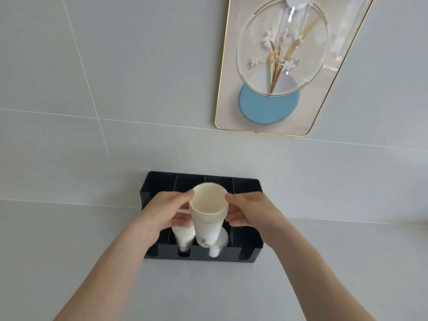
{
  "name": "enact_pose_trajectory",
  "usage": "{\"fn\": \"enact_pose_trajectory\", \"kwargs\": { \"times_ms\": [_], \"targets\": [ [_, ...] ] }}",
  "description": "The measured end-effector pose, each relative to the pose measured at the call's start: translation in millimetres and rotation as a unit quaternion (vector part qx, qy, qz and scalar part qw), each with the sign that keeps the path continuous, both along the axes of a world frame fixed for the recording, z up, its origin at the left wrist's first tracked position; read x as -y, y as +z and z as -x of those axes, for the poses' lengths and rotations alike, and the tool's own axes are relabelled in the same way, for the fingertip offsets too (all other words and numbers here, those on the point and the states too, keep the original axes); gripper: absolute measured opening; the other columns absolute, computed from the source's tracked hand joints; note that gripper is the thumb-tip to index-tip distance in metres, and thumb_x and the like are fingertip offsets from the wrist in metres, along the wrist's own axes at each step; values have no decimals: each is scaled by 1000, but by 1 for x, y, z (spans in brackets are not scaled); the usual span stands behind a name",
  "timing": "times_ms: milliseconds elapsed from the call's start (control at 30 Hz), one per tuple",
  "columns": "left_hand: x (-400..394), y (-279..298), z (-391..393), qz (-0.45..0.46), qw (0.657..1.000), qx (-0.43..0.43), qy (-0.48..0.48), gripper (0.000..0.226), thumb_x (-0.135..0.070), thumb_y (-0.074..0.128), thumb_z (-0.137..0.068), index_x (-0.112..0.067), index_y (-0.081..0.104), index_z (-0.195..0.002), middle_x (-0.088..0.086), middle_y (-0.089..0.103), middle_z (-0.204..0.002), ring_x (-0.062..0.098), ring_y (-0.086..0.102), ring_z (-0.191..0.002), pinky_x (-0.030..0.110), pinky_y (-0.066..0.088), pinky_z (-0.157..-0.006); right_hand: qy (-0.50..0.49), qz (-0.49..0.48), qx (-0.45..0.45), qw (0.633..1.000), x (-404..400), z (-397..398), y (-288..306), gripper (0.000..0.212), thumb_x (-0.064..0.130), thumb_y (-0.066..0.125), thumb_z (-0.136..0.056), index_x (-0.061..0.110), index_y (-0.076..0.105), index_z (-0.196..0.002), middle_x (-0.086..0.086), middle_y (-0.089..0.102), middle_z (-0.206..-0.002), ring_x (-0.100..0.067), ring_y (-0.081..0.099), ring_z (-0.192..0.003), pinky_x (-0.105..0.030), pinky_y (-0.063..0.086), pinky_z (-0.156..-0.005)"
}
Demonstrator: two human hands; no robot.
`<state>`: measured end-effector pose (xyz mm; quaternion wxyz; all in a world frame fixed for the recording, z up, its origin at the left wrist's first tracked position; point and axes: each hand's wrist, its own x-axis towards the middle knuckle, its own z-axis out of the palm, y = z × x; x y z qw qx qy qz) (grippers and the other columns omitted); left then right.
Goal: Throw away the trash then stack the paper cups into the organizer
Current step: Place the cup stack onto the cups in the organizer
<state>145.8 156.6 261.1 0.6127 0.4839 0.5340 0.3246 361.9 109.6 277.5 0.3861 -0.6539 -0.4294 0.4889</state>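
Observation:
A black organizer with several upright compartments stands on the pale counter against the tiled wall. I hold a nested stack of white paper cups above its middle, mouth up. My left hand grips the stack's left side and my right hand grips its right side near the rims. A second stack of cups sits in the compartment left of centre. Below the held stack, another cup rests in the middle compartment, partly hidden.
A gold-framed picture with a blue disc and white flowers hangs on the tiled wall above right. Pale counter spreads around the organizer on both sides and in front.

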Motion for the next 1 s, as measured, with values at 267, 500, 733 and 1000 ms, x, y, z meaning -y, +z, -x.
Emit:
{"fn": "enact_pose_trajectory", "kwargs": {
  "times_ms": [267, 500, 733, 1000],
  "targets": [
    [-52, 50, 19, -56, 997, -2, 56, 31, -38, 70, -91, -9, 76, -99, 6, 73, -89, 22, 68, -72, 34, 62, -71, -18, -39, -44, 998, -60, 29, 35, 32, 32, 69, -92, 2, 77, -98, -11, 78, -88, -27, 77, -85, -37, 65, -78],
    [-68, 4, 29, -15, 998, -13, 61, 20, -33, 68, -93, -14, 74, -96, 9, 75, -96, 26, 72, -84, 34, 61, -72, -27, 6, -27, 999, -73, 46, 0, 24, 29, 69, -94, 8, 77, -102, -15, 79, -97, -25, 78, -86, -34, 66, -77],
    [-72, -57, 34, 18, 997, -60, 37, 22, -17, 63, -96, -14, 69, -117, 8, 73, -107, 23, 72, -94, 31, 60, -75, -38, 71, 37, 996, -78, 52, -56, 15, 23, 62, -96, 15, 75, -96, -19, 75, -103, -21, 72, -78, -40, 65, -79],
    [-66, -90, 30, 3, 989, -140, 38, 19, -16, 65, -92, -18, 66, -112, -1, 73, -98, 20, 71, -88, 40, 61, -82, -12, 70, 160, 985, -77, 58, -98, 20, 19, 59, -90, 10, 77, -87, -3, 62, -70, -18, 56, -64, -43, 61, -74]
  ]
}}
